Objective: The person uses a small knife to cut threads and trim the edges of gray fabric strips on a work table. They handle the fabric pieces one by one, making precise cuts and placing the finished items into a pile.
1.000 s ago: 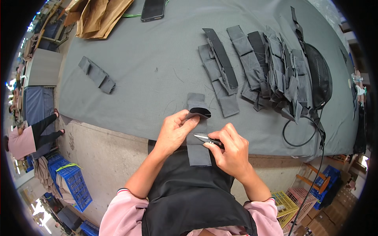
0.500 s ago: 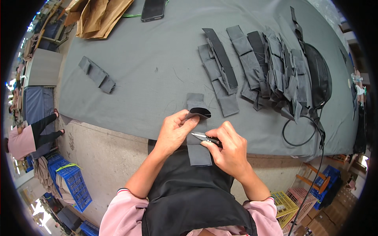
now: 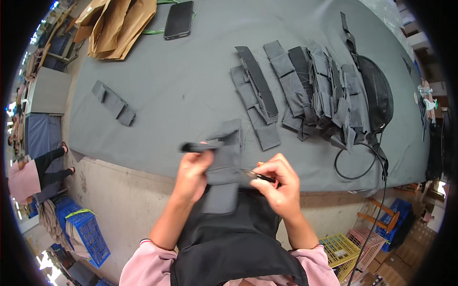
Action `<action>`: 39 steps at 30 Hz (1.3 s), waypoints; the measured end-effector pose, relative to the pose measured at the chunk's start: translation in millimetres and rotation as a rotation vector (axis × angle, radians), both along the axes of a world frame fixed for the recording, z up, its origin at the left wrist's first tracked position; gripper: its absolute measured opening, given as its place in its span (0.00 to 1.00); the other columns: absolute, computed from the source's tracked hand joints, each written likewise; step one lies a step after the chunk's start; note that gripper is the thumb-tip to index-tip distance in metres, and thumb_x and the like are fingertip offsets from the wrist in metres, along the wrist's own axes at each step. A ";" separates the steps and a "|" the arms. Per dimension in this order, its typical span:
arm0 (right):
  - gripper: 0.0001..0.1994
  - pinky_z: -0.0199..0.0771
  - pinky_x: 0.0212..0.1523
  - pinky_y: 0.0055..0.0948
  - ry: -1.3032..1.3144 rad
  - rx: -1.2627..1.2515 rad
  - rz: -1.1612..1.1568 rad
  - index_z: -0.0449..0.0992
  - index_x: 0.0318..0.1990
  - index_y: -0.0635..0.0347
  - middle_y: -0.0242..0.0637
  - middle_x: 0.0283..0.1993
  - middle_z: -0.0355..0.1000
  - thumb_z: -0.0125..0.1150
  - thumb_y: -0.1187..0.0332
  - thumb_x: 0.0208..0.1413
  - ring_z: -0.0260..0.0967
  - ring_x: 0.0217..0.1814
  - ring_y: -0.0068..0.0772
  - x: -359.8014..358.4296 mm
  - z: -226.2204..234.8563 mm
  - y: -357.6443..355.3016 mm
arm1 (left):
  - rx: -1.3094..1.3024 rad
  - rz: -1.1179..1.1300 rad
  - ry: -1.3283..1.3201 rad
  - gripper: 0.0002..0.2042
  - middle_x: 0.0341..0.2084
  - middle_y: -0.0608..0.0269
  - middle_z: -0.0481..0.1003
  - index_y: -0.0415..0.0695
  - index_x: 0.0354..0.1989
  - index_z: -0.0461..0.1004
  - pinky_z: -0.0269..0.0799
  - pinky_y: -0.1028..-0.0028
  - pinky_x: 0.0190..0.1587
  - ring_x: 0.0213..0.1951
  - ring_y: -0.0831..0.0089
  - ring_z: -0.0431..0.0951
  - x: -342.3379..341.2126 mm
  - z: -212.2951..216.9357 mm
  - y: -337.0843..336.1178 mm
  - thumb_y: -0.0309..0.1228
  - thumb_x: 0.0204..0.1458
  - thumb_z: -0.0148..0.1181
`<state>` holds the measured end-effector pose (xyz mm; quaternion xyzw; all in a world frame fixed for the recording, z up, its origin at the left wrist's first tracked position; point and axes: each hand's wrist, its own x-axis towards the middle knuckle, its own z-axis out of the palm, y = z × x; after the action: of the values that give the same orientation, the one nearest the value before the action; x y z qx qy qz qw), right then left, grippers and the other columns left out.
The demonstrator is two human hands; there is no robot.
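Observation:
My left hand (image 3: 192, 175) is closed on a grey fabric strip (image 3: 223, 164) with sewn folds, held over the near table edge. The strip's lower end hangs over my black apron, and its folded part is smeared by motion. In my right hand (image 3: 281, 183) is a pair of thread snips (image 3: 255, 175), with black handles and the blades pointing at the strip's right edge. Whether the blades touch the fabric I cannot tell. Another grey folded strip (image 3: 113, 102) lies alone on the left of the table.
Several similar strips (image 3: 319, 90) are heaped on the grey-covered table (image 3: 162, 95), beside a black pouch bag (image 3: 377, 93) and a looped cord (image 3: 338, 167). A phone (image 3: 179, 20) and brown paper (image 3: 121, 28) lie at the back. Crates (image 3: 86, 229) stand on the floor; a person is at far left.
My left hand has swung left with the fabric strip, drawing it away from the snips. My right hand stays nearly in place. The whole view has shifted slightly.

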<state>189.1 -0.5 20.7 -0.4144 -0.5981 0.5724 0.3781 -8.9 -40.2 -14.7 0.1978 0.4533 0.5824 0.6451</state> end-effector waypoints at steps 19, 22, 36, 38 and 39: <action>0.18 0.73 0.37 0.39 -0.795 0.449 -0.252 0.72 0.46 0.61 0.42 0.41 0.71 0.63 0.63 0.51 0.73 0.37 0.47 -25.4 -26.1 128.0 | -0.081 0.164 1.829 0.20 0.45 0.53 0.72 0.39 0.37 0.72 0.54 0.66 0.58 0.51 0.63 0.69 -158.1 34.9 34.8 0.47 0.56 0.50; 0.27 0.71 0.45 0.39 -0.798 0.177 -0.137 0.70 0.51 0.62 0.42 0.46 0.69 0.67 0.57 0.45 0.71 0.45 0.45 -28.2 -29.1 145.1 | 0.112 0.457 1.738 0.11 0.48 0.52 0.71 0.41 0.40 0.73 0.60 0.67 0.56 0.51 0.62 0.70 -143.3 30.3 35.6 0.33 0.52 0.58; 0.25 0.61 0.32 0.12 0.320 -0.480 -0.100 0.68 0.53 0.62 0.30 0.42 0.63 0.66 0.76 0.44 0.58 0.32 0.11 -20.4 -17.8 36.6 | 0.159 0.046 -0.085 0.24 0.54 0.54 0.67 0.38 0.61 0.54 0.71 0.67 0.52 0.46 0.67 0.75 42.6 1.2 62.7 0.25 0.56 0.53; 0.24 0.59 0.30 0.11 0.295 -0.407 -0.157 0.67 0.52 0.63 0.29 0.41 0.63 0.64 0.77 0.45 0.55 0.28 0.10 -21.9 -23.0 29.1 | 0.120 0.034 0.043 0.25 0.52 0.55 0.68 0.38 0.63 0.52 0.70 0.70 0.52 0.47 0.70 0.74 46.8 6.3 59.0 0.22 0.57 0.49; 0.23 0.59 0.29 0.11 0.234 -0.298 -0.186 0.67 0.52 0.64 0.29 0.41 0.64 0.64 0.78 0.45 0.55 0.27 0.10 -26.2 -26.8 28.4 | 0.129 0.042 0.196 0.26 0.52 0.55 0.68 0.39 0.64 0.52 0.69 0.72 0.52 0.47 0.71 0.73 51.8 2.3 56.1 0.20 0.57 0.47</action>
<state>162.9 27.8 -6.1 -0.4499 -0.4181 0.6614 0.4305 43.0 15.9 -12.4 0.2855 0.4800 0.6017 0.5710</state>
